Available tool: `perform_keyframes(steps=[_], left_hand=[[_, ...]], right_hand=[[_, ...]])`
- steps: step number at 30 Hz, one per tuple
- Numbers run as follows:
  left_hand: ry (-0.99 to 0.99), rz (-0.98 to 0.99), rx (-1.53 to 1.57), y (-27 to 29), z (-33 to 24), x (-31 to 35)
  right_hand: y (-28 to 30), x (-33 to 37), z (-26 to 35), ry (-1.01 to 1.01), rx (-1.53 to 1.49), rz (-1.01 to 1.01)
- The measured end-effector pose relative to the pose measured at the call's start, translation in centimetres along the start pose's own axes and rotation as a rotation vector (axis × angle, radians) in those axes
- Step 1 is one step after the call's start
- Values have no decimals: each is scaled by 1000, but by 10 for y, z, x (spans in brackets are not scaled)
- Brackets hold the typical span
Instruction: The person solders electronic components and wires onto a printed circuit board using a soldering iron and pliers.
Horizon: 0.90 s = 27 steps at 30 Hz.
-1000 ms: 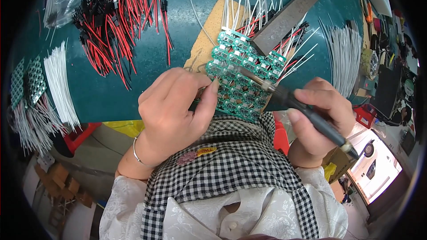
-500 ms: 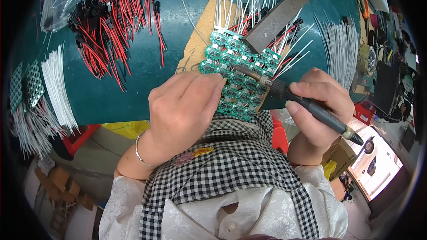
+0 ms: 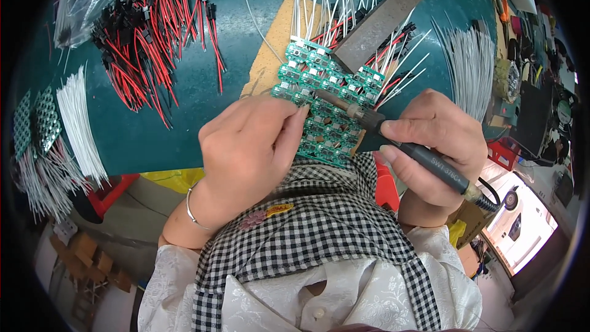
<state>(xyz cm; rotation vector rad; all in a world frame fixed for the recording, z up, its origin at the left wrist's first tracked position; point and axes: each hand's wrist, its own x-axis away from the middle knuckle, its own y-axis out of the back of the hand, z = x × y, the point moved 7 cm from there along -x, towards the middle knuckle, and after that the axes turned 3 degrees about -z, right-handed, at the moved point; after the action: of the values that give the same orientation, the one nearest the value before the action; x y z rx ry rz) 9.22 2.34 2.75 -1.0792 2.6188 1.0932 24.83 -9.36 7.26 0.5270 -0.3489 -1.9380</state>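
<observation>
In the head view, the iron slants over the counter's near edge, its long axis running from lower right to upper left. Its tip points up and left, away from the person, over the middle of the green boards; whether it touches them cannot be told. Its cable end curls at the lower right. The boards form one panel, its far edge sloping down to the right, with part of the left side hidden behind the left hand.

The right hand has its grip closed round the dark handle, thumb below and forefinger above, pinching it like a pen. The left hand's grip has thumb and forefinger nearly together at the panel's left side; whether they pinch anything is too small to tell.

The counter is dark green. A tan plate lies partly under the boards, and a dark bar slants up and right across loose wires. Red-and-black wires with black plugs lie heaped at upper left, beside a clear bag. Bundles of white wires lie at left and right. Below, cartons stand on the floor at lower left.
</observation>
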Motion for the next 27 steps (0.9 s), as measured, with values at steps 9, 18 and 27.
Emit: perform_keyframes(steps=[9, 18, 27], left_hand=[[28, 47, 56, 8, 0, 0], [-11, 82, 37, -9, 0, 2], [-9, 30, 5, -15, -1, 1]], right_hand=[[22, 18, -7, 28, -113, -176], [8, 22, -6, -15, 41, -137], [-2, 21, 7, 62, 113, -97]])
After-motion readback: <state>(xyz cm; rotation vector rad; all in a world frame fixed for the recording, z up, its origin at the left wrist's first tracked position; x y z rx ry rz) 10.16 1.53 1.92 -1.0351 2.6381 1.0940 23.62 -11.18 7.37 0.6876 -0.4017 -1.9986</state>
